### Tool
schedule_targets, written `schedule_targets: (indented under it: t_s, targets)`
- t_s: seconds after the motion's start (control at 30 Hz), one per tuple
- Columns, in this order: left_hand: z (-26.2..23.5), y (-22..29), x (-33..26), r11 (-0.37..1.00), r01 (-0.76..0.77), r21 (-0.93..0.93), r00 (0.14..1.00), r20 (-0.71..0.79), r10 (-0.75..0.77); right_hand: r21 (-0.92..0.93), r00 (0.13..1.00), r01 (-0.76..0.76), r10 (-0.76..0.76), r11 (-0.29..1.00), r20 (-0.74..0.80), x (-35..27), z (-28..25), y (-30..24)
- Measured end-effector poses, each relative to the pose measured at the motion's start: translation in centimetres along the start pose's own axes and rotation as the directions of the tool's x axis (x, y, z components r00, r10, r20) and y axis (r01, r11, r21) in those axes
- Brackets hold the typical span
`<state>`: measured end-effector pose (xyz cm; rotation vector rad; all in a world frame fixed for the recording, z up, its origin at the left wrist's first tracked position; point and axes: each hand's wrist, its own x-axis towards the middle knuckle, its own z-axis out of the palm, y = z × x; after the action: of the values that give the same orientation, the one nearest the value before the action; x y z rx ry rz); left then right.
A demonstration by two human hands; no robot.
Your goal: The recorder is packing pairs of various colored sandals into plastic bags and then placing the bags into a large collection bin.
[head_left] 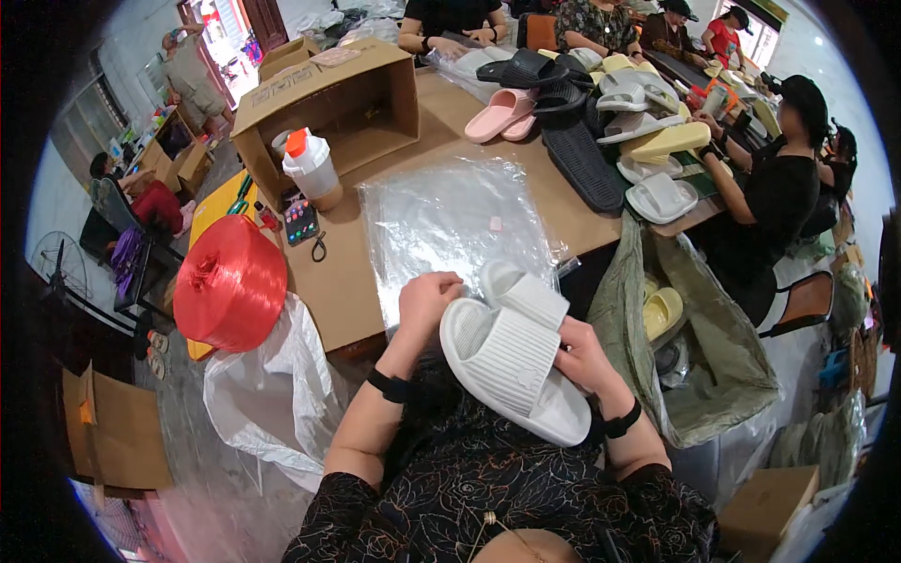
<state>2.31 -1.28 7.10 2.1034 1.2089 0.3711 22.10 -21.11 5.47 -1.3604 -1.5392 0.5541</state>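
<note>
Reference: the slippers are the dial centre; 12 o'clock points away from the wearer.

1. Location. The two white slippers are held side by side, tilted, above the wearer's lap and the near edge of the bench. The farther one overlaps the plastic sheet, which lies flat at 11 o'clock.

2. Right hand, 3 o'clock. The grip pinches the slippers by the strap, thumb uppermost. The other fingers are largely hidden; whether both slippers are clamped cannot be confirmed.

3. Left hand, 10 o'clock. Fingers are curled in beside the end of the nearer slipper. Whether this grip pinches anything cannot be told.

4. Step in hand (judged): supporting and aligning the pair. The slippers do not yet lie flush one upon the other.

5. Next move (judged): calls for a firm right grip to prevent slippage, and the left hand free to steady the opposite end. Keep the loose sheet from being dragged by the slippers.

6. Adjacent items: slipper pile, 1 o'clock; red roll, between 9 and 10 o'clock.
</note>
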Motion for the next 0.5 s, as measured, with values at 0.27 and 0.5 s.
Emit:
schedule_targets:
  t_s: [0.27, 0.5]
  targets:
    - [-0.4, -2.1, 0.0, 0.878, -0.212, -0.429, 0.976, -0.139, 0.168, -0.426, 0.999, -0.039, 0.046, 0.904, 0.006, 0.1, 0.3, 0.3]
    - [-0.9, 1.0, -2.4, 0.797, -0.602, 0.044, 0.758, -0.282, 0.588, -0.522, 0.999, -0.046, 0.025, 0.852, -0.047, 2.9, 1.9, -0.9]
